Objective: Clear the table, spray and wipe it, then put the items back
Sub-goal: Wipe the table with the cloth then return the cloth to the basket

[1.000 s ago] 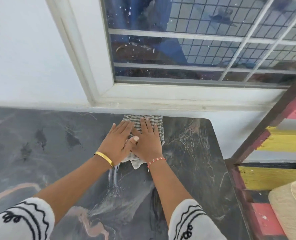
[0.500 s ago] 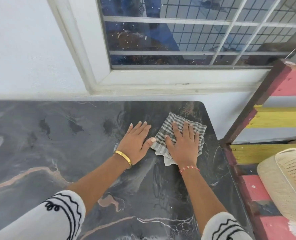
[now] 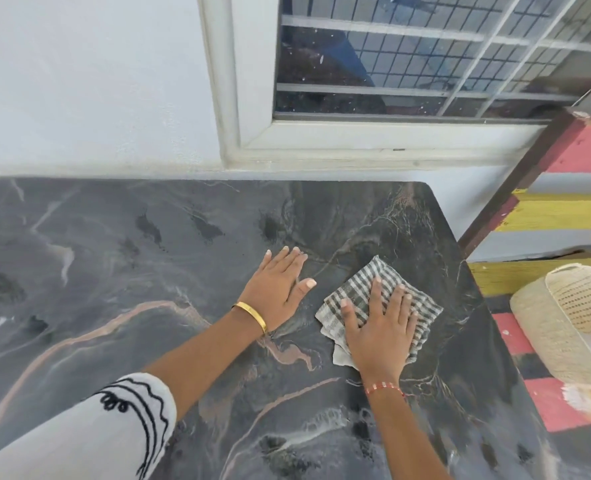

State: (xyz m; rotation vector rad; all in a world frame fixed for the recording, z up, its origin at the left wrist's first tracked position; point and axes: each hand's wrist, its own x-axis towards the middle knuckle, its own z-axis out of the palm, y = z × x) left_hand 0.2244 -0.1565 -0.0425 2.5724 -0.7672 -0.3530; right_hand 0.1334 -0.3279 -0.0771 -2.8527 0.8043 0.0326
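My right hand (image 3: 379, 332) lies flat, fingers spread, pressing the checked cloth (image 3: 380, 306) onto the dark tabletop (image 3: 114, 306) right of centre; my left hand (image 3: 275, 289) rests open just beside it, below the window (image 3: 408, 64)

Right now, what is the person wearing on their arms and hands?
Both arms have loose white sleeves with black wavy lines and small loops embroidered near the cuff; the left sleeve shows clearly, the right one is cut off in this view. The left hand has a plain gold bangle at the wrist. The right hand has a thin red-and-white beaded bracelet. No gloves or rings are visible.
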